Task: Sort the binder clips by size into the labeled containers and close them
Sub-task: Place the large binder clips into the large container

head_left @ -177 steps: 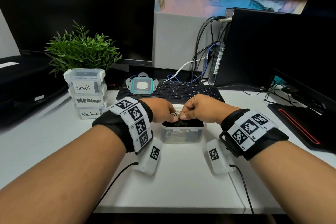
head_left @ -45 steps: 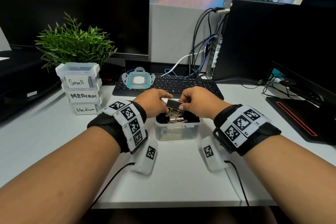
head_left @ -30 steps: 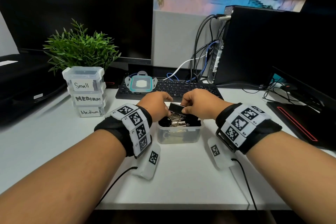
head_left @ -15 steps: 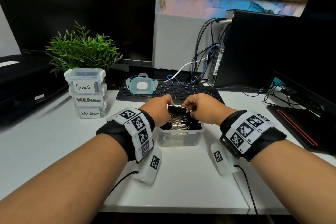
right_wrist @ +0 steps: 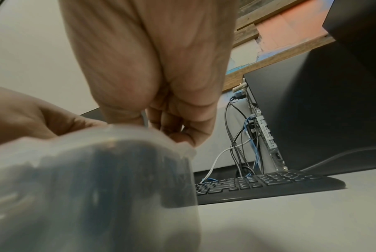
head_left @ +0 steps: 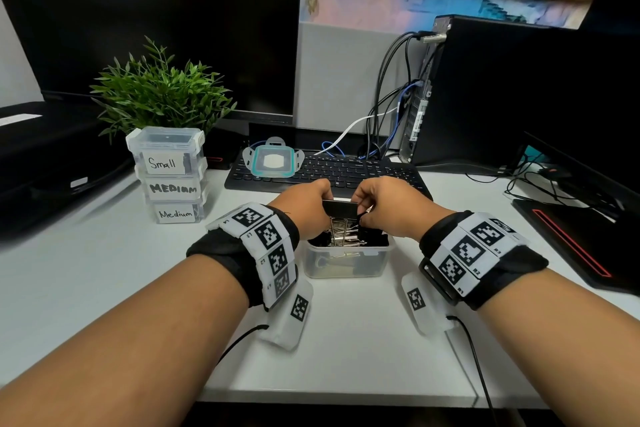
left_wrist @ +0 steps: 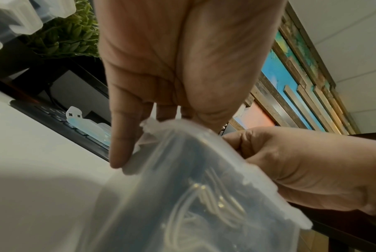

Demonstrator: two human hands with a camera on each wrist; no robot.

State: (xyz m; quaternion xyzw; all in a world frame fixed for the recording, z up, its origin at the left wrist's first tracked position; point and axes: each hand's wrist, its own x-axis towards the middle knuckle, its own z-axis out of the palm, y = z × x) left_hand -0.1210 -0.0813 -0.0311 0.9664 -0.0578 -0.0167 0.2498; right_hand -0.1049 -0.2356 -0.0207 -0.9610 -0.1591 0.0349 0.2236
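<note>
Office desk w/ monitor (head_left: 166, 21), keyboard (head_left: 346, 172), PC tower (head_left: 491, 90), cables, potted plant (head_left: 159, 94).

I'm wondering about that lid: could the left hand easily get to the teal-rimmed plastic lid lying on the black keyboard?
Probably yes. The teal-rimmed plastic lid lies uncovered just beyond the left hand, nothing between them, but that hand first must release the large black binder clip.

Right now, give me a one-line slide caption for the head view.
Both hands, left hand and right hand, hold a large black binder clip over the open clear plastic container of clips.
</note>
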